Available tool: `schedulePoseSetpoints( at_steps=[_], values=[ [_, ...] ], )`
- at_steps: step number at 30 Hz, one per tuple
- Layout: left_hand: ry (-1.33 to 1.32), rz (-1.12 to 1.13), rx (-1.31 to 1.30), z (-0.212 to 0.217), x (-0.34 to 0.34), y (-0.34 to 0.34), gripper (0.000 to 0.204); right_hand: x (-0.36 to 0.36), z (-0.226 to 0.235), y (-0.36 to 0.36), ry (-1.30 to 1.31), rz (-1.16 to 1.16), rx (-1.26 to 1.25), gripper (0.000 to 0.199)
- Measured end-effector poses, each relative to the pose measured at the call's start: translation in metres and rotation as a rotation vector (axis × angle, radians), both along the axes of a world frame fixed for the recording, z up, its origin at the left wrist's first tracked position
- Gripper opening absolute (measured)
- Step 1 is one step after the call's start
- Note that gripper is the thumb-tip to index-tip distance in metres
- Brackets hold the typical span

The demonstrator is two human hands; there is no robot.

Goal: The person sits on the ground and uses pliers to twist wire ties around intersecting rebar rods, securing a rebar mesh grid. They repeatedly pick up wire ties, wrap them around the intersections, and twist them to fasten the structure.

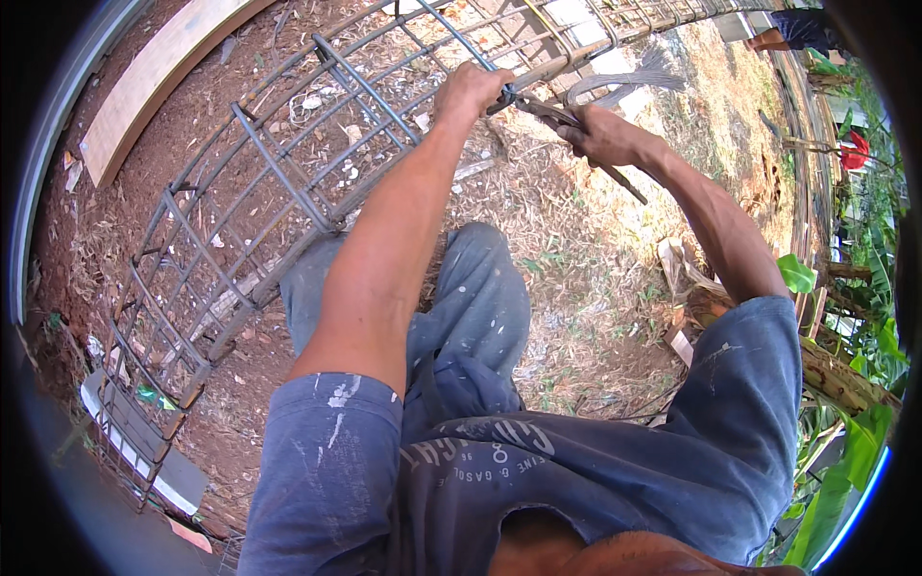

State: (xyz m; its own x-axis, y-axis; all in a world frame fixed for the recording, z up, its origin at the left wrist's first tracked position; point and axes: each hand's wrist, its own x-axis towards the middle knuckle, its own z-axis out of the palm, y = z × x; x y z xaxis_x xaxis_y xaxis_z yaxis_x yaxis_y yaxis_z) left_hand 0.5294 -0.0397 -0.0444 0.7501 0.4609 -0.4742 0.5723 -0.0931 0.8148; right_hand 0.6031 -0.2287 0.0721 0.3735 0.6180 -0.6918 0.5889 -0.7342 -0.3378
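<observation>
You are standing over red soil [576, 288] littered with dry leaves, both arms extended forward. Your left hand [471, 88] is closing in a fist around a bar of the long rebar cage [288, 182], which is lying on its side across the ground. Your right hand [607, 134] is gripping a pincer tool [576, 134] just beside it. A tie wire bundle [624, 82] is fanning out beyond.

One long grey steel rebar cage [288, 182], lying across the left. One pale wooden plank [144, 86], far left. Two bare hands [471, 91] (the second [605, 134] just right). One bundle of thin grey tie wires [624, 82], far right.
</observation>
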Motion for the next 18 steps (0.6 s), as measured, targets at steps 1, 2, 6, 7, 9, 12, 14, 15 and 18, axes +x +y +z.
schedulePoseSetpoints(
  at_steps=[1, 2, 6, 7, 9, 12, 14, 15, 18],
  values=[
    [0.022, -0.010, -0.016, 0.002, -0.002, -0.002, 0.039, -0.002, 0.006, -0.002, 0.283, -0.272, -0.030, 0.037],
    [0.035, -0.026, -0.027, 0.008, -0.002, -0.005, 0.039, -0.004, -0.002, -0.011, 0.610, -0.549, 0.047, 0.039],
    [0.009, -0.048, 0.068, 0.000, 0.009, -0.010, 0.038, -0.026, -0.045, -0.046, 0.917, -0.804, 0.322, 0.044],
    [0.014, -0.048, 0.069, 0.001, 0.010, -0.009, 0.037, -0.020, -0.047, -0.046, 0.736, -0.633, 0.246, 0.045],
    [0.044, -0.054, 0.074, 0.004, 0.005, -0.009, 0.036, -0.015, -0.028, -0.037, 0.249, -0.297, 0.198, 0.052],
    [-0.009, -0.005, 0.078, -0.012, 0.007, 0.003, 0.050, -0.034, 0.018, -0.019, -0.445, 0.065, -0.042, 0.051],
    [-0.041, -0.012, 0.064, -0.005, 0.006, 0.000, 0.048, -0.032, 0.002, -0.043, -0.837, 0.149, 0.039, 0.042],
    [-0.056, -0.022, 0.061, -0.003, 0.005, 0.001, 0.048, -0.039, -0.006, -0.052, -1.012, 0.163, 0.151, 0.036],
    [-0.028, 0.040, 0.131, 0.015, 0.000, -0.005, 0.049, -0.045, 0.003, -0.047, -0.435, -0.079, 0.017, 0.047]
  ],
)
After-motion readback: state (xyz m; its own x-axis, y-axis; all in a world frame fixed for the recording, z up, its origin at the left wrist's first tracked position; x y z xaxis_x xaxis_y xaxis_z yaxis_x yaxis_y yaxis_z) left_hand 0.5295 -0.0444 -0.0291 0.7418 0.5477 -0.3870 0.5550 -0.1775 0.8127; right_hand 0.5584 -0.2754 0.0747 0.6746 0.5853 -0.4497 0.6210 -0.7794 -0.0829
